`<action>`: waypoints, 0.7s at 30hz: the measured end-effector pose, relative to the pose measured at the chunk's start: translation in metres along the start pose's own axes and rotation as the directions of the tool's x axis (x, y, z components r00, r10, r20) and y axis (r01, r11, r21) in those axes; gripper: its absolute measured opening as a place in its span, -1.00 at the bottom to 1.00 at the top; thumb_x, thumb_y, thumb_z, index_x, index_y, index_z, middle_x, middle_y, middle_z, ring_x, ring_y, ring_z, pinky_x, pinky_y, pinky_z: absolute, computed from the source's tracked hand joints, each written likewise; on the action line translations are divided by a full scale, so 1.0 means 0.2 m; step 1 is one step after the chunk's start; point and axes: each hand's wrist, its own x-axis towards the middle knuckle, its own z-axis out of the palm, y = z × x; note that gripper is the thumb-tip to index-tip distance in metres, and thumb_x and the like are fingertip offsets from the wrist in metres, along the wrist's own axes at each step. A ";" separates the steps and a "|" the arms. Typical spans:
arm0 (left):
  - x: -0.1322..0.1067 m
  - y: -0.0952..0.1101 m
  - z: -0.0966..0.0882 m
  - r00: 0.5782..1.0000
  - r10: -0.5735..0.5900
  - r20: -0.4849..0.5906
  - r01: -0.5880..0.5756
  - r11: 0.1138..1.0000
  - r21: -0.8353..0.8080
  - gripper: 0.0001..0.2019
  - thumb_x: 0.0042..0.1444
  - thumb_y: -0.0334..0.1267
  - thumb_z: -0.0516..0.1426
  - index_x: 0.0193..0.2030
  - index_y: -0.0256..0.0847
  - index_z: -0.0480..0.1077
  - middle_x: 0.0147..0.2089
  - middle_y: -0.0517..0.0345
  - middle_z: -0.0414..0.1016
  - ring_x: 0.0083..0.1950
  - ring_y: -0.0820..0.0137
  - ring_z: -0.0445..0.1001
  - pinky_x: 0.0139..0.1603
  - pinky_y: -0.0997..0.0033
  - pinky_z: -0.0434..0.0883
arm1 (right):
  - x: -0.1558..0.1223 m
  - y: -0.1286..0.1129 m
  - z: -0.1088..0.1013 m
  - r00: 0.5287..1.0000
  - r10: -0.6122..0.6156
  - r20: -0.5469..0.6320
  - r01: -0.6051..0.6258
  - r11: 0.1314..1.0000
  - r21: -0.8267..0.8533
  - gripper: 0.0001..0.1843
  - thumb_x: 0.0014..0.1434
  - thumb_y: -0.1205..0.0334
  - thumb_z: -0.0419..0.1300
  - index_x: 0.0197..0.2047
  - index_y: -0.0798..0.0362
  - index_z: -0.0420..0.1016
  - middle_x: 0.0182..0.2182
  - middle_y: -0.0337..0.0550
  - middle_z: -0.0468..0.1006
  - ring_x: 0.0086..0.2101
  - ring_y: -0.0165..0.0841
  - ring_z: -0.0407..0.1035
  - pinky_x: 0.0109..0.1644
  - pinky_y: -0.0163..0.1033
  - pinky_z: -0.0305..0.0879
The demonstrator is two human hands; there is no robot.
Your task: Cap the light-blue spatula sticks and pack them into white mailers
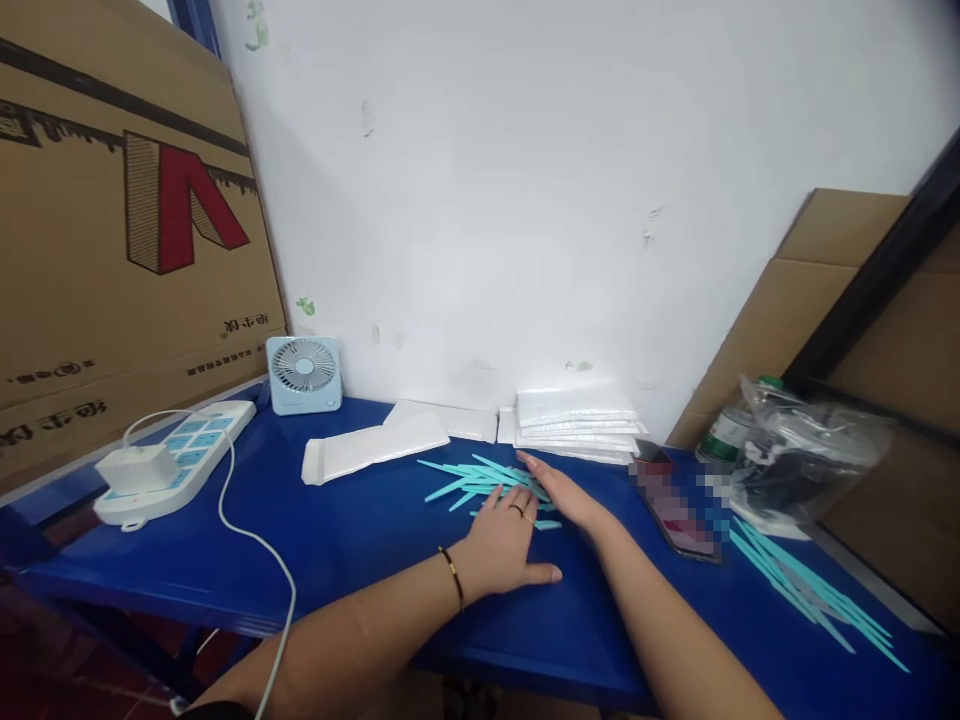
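Observation:
A loose pile of thin turquoise sticks [457, 480] lies on the blue table [360, 540], pointing in several directions. My left hand [504, 540] rests over the near side of the pile, palm down, with its fingers on the sticks and its thumb stretched to the right. Against the pile's right side is my right hand [566, 495], held on edge with fingers extended towards the sticks. Some sticks are hidden under and between the two hands. Neither hand is closed around anything.
White padded mailers [574, 415] are stacked by the wall, with a single mailer [379, 447] left of them. A phone [679, 510], more turquoise sticks [817, 590] and a clear plastic bag [810, 450] are right. A small fan [304, 375], power strip [195, 460] and white cable [259, 540] are left.

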 end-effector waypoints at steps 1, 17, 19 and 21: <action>0.02 -0.04 -0.03 0.999 -0.005 -0.044 0.005 1.000 0.005 -0.11 -0.01 0.36 -0.06 0.29 -0.30 0.08 0.29 -0.18 0.14 0.32 0.07 0.05 0.31 0.05 -0.05 | -0.02 0.02 -0.05 1.000 0.002 -0.031 -0.001 1.000 0.022 -0.31 0.19 -0.25 -0.11 0.27 -0.08 0.16 0.28 -0.19 0.11 0.27 -0.24 -0.06 0.35 -0.06 -0.23; 0.17 -0.40 -0.11 0.999 -0.054 -0.006 0.051 0.970 -0.237 -0.50 0.16 0.02 -0.01 0.19 -0.17 0.23 0.11 0.01 0.39 0.07 0.24 0.39 0.06 0.31 0.33 | -0.01 0.12 -0.15 0.990 -0.136 0.022 0.135 0.933 -0.334 -0.41 0.11 -0.12 0.13 0.16 -0.08 0.31 0.15 -0.07 0.33 0.15 -0.12 0.17 0.19 -0.01 0.11; 0.20 -0.45 -0.12 0.986 -0.135 -0.101 0.111 0.971 -0.213 -0.62 0.18 -0.13 -0.01 0.10 -0.18 0.32 0.05 0.02 0.41 0.05 0.27 0.39 0.07 0.33 0.33 | 0.01 0.13 -0.14 0.976 -0.163 -0.143 0.109 0.939 -0.325 -0.57 0.16 -0.07 0.07 0.00 -0.02 0.44 -0.05 -0.07 0.47 -0.05 -0.20 0.35 0.02 -0.08 0.26; 0.23 -0.49 -0.11 0.979 -0.140 -0.150 0.116 0.980 -0.159 -0.63 0.15 -0.24 0.02 0.10 -0.19 0.33 0.11 0.02 0.36 0.11 0.26 0.33 0.14 0.32 0.27 | 0.04 0.13 -0.12 0.958 -0.199 -0.207 0.110 0.920 -0.376 -0.68 0.11 -0.02 0.14 -0.19 0.01 0.50 -0.18 -0.09 0.50 -0.15 -0.22 0.37 -0.05 -0.11 0.28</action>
